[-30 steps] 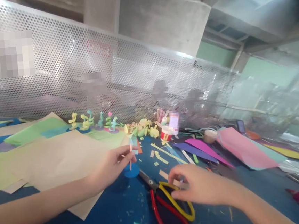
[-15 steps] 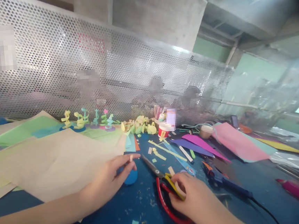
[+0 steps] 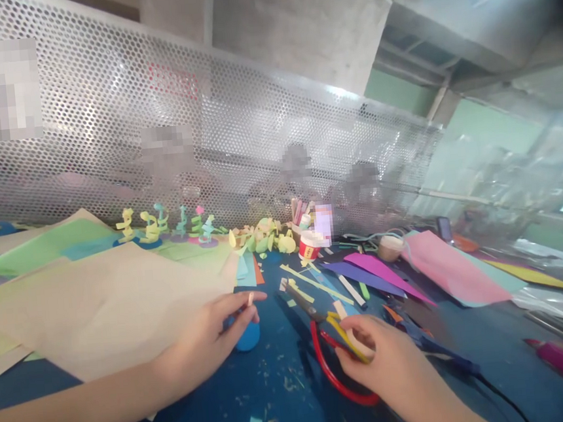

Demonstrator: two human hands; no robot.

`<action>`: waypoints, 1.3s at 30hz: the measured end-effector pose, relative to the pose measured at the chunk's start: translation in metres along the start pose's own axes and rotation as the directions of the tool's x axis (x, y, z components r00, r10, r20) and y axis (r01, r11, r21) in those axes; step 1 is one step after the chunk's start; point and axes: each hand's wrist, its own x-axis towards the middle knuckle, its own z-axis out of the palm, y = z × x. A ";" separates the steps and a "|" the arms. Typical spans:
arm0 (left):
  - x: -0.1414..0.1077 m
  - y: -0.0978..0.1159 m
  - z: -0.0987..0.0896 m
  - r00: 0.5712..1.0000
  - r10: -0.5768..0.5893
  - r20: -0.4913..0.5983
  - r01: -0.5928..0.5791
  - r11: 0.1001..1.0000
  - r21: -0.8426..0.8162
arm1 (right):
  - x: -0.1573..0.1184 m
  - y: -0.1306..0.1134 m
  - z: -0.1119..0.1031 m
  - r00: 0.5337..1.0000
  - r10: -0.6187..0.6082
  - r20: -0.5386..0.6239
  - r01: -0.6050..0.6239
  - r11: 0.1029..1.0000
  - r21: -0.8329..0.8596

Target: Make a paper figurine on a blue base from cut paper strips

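Thumb and fingers of my left hand point(image 3: 211, 335) are pinched on a small cream paper piece point(image 3: 251, 299). Below that hand a blue round piece point(image 3: 248, 337) shows on the table, partly hidden. My right hand point(image 3: 390, 356) grips scissors with red and yellow handles point(image 3: 331, 372), their dark blades pointing away to the upper left. A pale paper strip point(image 3: 340, 309) sticks up between the fingers of the same hand. The scissors are apart from my left hand.
Large cream paper sheets point(image 3: 106, 298) lie at left. Small curled paper figures point(image 3: 149, 226) stand behind them. A red and white cup point(image 3: 309, 245), coloured paper point(image 3: 453, 261) and a corded blue glue gun point(image 3: 446, 347) are to the right. A perforated metal screen point(image 3: 235, 129) rises behind.
My right hand has moved to the right with the scissors and paper strip, away from my left hand. The left hand keeps its pinch, nearly still.
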 end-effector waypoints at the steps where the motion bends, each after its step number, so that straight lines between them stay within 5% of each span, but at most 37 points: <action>1: 0.000 0.000 0.000 1.000 -0.001 0.005 0.001 1.000 0.002 | 0.003 0.002 -0.003 1.000 0.012 -0.015 -0.013 1.000 -0.028; 7: 0.001 0.003 -0.002 1.000 -0.017 0.016 0.017 1.000 0.017 | 0.032 0.010 -0.006 0.992 0.114 -0.046 -0.119 0.983 -0.139; 14: 0.003 0.000 -0.002 0.994 -0.086 0.061 0.092 0.991 -0.094 | 0.079 0.005 0.020 0.998 0.031 -0.064 -0.035 0.997 -0.073; 19: 0.002 0.000 -0.001 0.994 -0.056 0.089 0.071 0.983 -0.167 | 0.077 -0.032 0.001 0.987 -0.101 -0.128 0.116 0.986 0.117; 21: 0.001 0.001 -0.001 0.996 -0.038 0.083 0.052 0.985 -0.163 | 0.061 -0.055 -0.009 0.983 -0.184 -0.025 0.176 0.877 0.447; 23: 0.001 0.002 -0.002 0.997 -0.031 0.067 0.040 0.989 -0.142 | 0.045 -0.075 -0.013 0.961 -0.241 0.137 0.053 0.645 0.763; 26: 0.002 0.001 -0.002 0.998 -0.046 0.041 0.050 0.993 -0.111 | 0.032 -0.084 -0.004 0.882 -0.193 0.430 -0.279 0.523 0.805; 29: 0.003 -0.002 0.000 0.997 -0.061 0.052 0.068 0.988 -0.140 | 0.032 -0.074 0.014 0.826 -0.083 0.557 -0.453 0.490 0.745; 35: 0.003 -0.002 0.000 0.995 -0.084 0.055 0.090 0.986 -0.137 | 0.035 -0.064 0.013 0.848 -0.095 0.521 -0.414 0.494 0.765; 39: 0.004 -0.003 0.000 0.998 -0.047 0.049 0.056 0.975 -0.215 | 0.037 -0.069 -0.019 0.988 -0.066 0.141 -0.089 0.503 0.859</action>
